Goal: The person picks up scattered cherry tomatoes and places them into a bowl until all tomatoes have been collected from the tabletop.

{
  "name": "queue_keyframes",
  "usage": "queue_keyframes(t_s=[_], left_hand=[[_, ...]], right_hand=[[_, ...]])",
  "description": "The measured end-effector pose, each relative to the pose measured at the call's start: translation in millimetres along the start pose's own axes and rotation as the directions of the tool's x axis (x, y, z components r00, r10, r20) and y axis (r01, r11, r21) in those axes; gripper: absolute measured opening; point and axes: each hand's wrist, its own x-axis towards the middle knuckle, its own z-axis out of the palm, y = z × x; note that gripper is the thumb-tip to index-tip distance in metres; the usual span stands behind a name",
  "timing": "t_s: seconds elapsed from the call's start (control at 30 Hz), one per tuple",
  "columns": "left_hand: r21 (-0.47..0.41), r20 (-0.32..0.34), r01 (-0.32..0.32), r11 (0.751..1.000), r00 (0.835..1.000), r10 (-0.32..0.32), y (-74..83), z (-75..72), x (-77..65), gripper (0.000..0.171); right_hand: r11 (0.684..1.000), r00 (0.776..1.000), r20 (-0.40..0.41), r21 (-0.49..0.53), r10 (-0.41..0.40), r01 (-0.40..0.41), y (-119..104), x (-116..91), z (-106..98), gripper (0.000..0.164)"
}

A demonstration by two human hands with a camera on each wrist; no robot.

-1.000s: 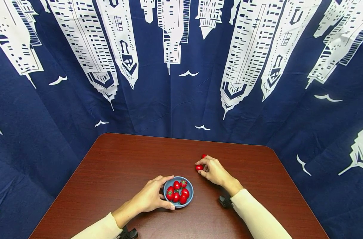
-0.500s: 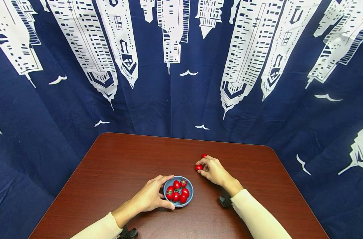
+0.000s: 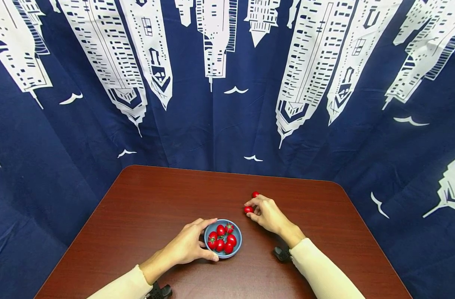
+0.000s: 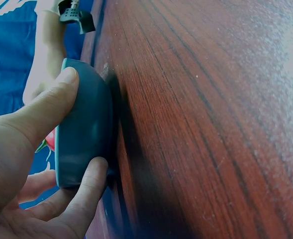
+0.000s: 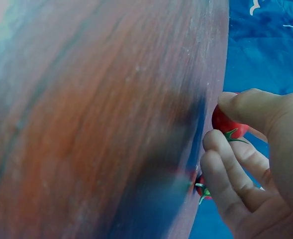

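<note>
My left hand (image 3: 191,246) holds a small blue bowl (image 3: 238,233) on the table, thumb and fingers spread around its near-left side. Several red cherry tomatoes (image 3: 220,245) lie inside it, some with green stems. In the left wrist view the bowl's outer wall (image 4: 89,124) shows between thumb and fingers. Farther back and to the right, my right hand (image 3: 269,215) pinches one cherry tomato (image 3: 248,210) between thumb and fingers. The right wrist view shows this tomato (image 5: 225,121) with its green calyx. Another tomato (image 3: 255,194) lies just beyond that hand, partly hidden by it.
The brown wooden table (image 3: 167,195) has rounded far corners. Right behind its far edge hangs a dark blue curtain (image 3: 190,137) with white buildings printed upside down. Black devices are worn on the left wrist (image 3: 161,291) and right wrist (image 3: 282,253).
</note>
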Motion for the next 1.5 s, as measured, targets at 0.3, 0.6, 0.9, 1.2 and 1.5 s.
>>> queue_keyframes(t_s=[0.3,0.6,0.9,1.2,1.5], left_hand=[[-0.014,0.006,0.001,1.0,1.0,-0.001,0.4,-0.4,0.7,0.109],[-0.004,0.004,0.012,1.0,1.0,-0.012,2.0,-2.7,0.2,0.109],[-0.015,0.003,0.007,1.0,1.0,-0.007,-0.6,-1.8,0.5,0.109],[0.0,-0.005,-0.005,1.0,1.0,0.005,-1.9,-0.9,1.3,0.109],[0.012,-0.007,-0.021,1.0,1.0,0.021,-2.3,-0.3,2.0,0.108]], right_hand=[[0.995,0.999,-0.026,-0.097,0.032,-0.034,-12,-4,-2,0.027],[0.993,0.999,-0.035,-0.119,-0.019,0.014,-23,-8,-4,0.029],[0.998,0.998,-0.026,-0.033,-0.058,0.057,-33,-11,-6,0.032],[0.993,0.993,-0.021,0.01,-0.115,0.115,-49,-13,-7,0.034],[0.988,0.988,-0.025,0.0,-0.153,0.153,-62,-14,-9,0.033]])
